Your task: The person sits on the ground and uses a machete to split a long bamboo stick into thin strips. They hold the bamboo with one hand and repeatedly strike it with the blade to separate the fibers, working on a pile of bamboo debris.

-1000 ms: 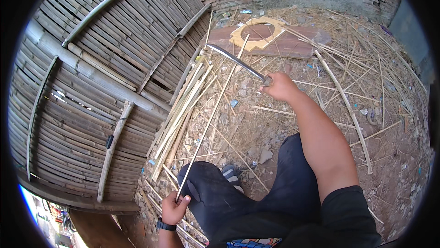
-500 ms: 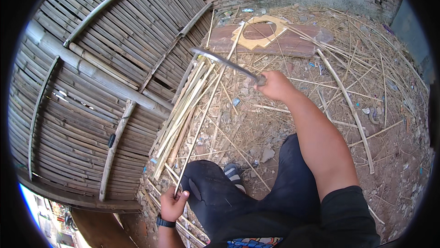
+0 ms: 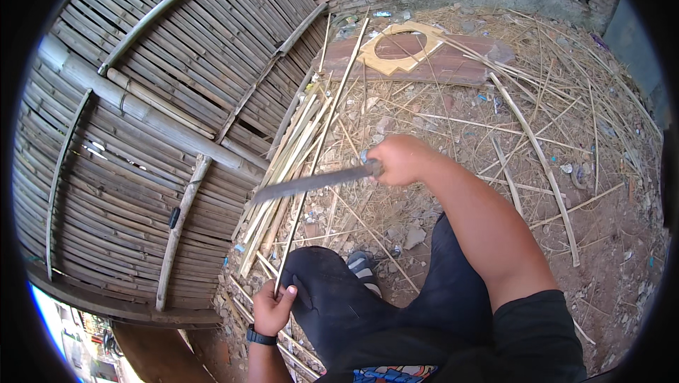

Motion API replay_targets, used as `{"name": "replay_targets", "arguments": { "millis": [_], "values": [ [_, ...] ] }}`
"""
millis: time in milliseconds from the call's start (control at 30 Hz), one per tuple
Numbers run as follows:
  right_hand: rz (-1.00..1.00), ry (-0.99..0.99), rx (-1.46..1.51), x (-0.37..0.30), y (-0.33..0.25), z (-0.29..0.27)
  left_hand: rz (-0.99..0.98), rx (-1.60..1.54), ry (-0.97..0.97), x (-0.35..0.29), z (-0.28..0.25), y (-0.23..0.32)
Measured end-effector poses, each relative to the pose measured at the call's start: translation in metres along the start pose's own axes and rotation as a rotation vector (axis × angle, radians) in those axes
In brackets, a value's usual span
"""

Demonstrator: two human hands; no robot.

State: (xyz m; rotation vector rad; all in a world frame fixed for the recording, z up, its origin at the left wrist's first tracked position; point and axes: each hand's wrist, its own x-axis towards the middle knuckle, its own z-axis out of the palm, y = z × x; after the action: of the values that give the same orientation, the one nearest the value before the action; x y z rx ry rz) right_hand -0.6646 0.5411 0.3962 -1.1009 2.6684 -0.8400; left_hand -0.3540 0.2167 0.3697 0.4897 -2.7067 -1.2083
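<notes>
In my left hand (image 3: pixel 271 310), closed beside my left knee, is the near end of a long, thin bamboo strip (image 3: pixel 348 75). The strip slants up and away toward the far wall. My right hand (image 3: pixel 402 160) is wrapped round the handle of a machete (image 3: pixel 311 183). Its dark blade points left, slightly blurred, and crosses over the strip well ahead of my left hand. Whether blade and strip touch, I cannot tell.
A slatted bamboo wall (image 3: pixel 134 192) stands on the left, with a pile of split bamboo strips (image 3: pixel 279 164) along its foot. Farther off, a yellow panel with a round hole (image 3: pixel 387 66) lies on a brown board (image 3: pixel 460 72). Loose strips and rubble litter the ground.
My right hand has come nearer and a little left, and the machete has swung down from pointing up-left to lying across the strip. The left hand keeps its hold, shifting slightly.
</notes>
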Motion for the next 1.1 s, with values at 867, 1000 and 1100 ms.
{"name": "replay_targets", "arguments": {
  "millis": [867, 1000, 1100],
  "values": [
    [0.296, 0.316, 0.113, -0.003, 0.073, -0.004, 0.021, 0.135, 0.038, -0.013, -0.002, 0.002],
    [0.063, -0.031, -0.038, -0.005, 0.020, 0.001, 0.045, 0.078, 0.052, 0.000, 0.013, 0.005],
    [-0.150, -0.100, -0.226, -0.007, -0.018, 0.005, 0.010, 0.012, 0.025, 0.001, 0.014, 0.009]
  ]
}}
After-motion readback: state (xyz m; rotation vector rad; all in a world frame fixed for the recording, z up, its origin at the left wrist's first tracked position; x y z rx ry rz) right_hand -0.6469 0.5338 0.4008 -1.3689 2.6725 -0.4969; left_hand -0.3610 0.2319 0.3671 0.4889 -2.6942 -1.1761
